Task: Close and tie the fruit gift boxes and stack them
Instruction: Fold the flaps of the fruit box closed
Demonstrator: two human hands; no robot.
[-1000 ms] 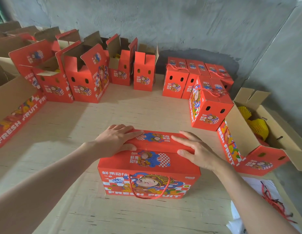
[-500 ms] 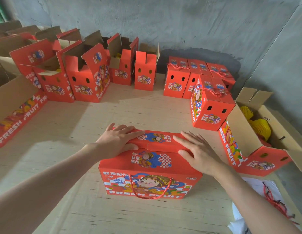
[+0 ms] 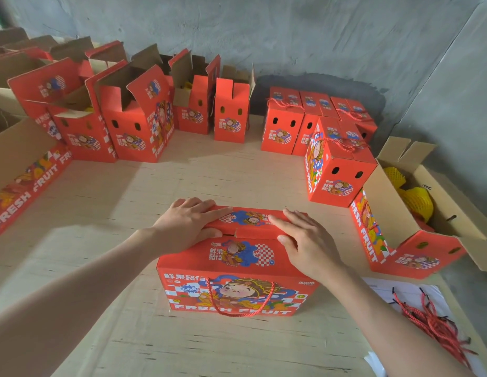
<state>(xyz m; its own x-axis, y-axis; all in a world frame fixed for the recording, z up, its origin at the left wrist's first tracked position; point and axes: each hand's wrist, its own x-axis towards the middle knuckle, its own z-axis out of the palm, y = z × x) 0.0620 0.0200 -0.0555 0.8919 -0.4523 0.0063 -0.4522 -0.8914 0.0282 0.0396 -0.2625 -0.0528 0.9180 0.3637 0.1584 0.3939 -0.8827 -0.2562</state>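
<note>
Plainly, the fruit gift box [image 3: 237, 268] sat in the middle of the worktop [image 3: 182, 186], closest to the person, with both top flaps folded down and a narrow notched seam showing between them. We saw the left hand [image 3: 188, 227] lying flat over the far flap at the box's left end, thumb at the seam, and the right hand [image 3: 307, 246] flat across the right end, fingers straight. Neither grasped anything; both only pressed down. The red cord handle [image 3: 239, 297] hung loose down the printed front face, not yet brought over the top. We judged the flaps to be the main risk: the cardboard looked springy, so lifting either palm to reach for the cord could let them pop up and pull apart at the seam. Uneven pressure might also buckle the lid at the notch, or bear on whatever lay inside, which we could not see. The spare cords [image 3: 432, 325] lay in a tangled bunch near the right edge, and tugging one free could drag others off the worktop. The tied boxes [image 3: 337, 172] stood well apart at the back right, so carrying this box there untied could let it open on the way.
</note>
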